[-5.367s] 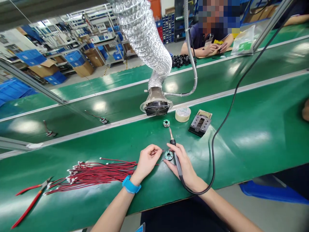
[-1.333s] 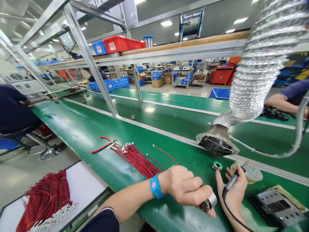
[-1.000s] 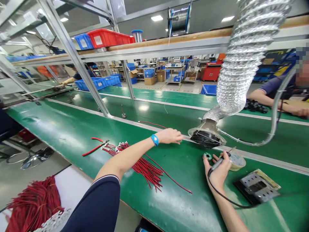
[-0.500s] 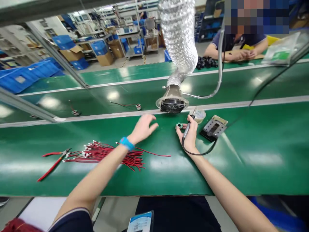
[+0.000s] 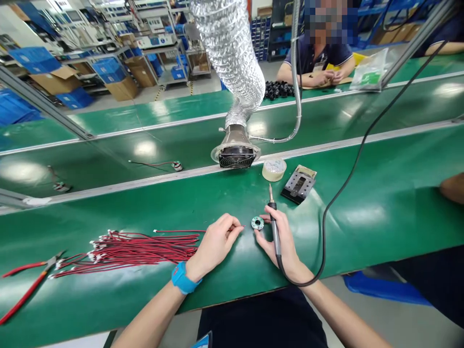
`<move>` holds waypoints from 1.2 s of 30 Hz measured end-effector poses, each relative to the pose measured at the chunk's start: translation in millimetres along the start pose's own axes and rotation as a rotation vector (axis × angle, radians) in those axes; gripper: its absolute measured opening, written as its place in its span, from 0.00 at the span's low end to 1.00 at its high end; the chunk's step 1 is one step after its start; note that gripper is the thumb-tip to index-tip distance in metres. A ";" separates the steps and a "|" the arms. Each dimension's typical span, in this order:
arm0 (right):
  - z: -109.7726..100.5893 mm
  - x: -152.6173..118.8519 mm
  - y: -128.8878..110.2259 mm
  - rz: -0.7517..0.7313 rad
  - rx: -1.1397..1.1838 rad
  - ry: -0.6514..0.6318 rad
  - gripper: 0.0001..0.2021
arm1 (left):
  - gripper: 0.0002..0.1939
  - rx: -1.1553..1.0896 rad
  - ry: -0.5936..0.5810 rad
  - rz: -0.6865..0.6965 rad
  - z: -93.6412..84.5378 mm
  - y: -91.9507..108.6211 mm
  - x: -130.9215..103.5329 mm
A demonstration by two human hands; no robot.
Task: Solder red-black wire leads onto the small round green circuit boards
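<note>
My left hand [image 5: 219,241], with a blue wristband, pinches a red wire [image 5: 181,231] that has a white connector at its far end. My right hand [image 5: 281,237] holds a soldering iron [image 5: 276,232], its tip pointing away from me, and also grips a small round green circuit board [image 5: 257,223] between thumb and finger. The wire's near tip shows just beside the board, apart from it. Left of my left hand lies a bundle of red and black wires [image 5: 137,249] with white connectors.
Red-handled pliers [image 5: 32,285] lie at the left. A tape roll [image 5: 274,170] and a metal-topped block [image 5: 299,183] stand beyond my right hand. A fan hood [image 5: 237,154] hangs ahead. The iron's black cable [image 5: 324,227] loops right. Across the bench sits a person [image 5: 319,60].
My left hand has closed on the single wire and come near the board. My right hand, with iron and board, is nearer to me. The camera view has shifted right.
</note>
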State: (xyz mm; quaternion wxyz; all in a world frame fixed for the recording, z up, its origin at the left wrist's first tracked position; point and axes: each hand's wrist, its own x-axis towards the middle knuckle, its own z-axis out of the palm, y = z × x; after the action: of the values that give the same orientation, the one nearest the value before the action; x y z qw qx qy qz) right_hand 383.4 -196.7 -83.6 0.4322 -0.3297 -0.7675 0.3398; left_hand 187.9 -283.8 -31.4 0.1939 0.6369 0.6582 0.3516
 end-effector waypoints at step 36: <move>-28.3 -31.7 -14.4 0.161 0.318 0.260 0.12 | 0.07 -0.221 0.152 -0.158 44.5 22.1 16.7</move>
State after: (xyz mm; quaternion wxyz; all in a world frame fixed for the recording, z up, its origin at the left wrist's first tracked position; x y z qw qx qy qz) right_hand 418.4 -223.3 -74.7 0.5457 -0.3584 -0.6133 0.4446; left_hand 232.8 -259.3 -42.6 0.2395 0.5295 0.6763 0.4527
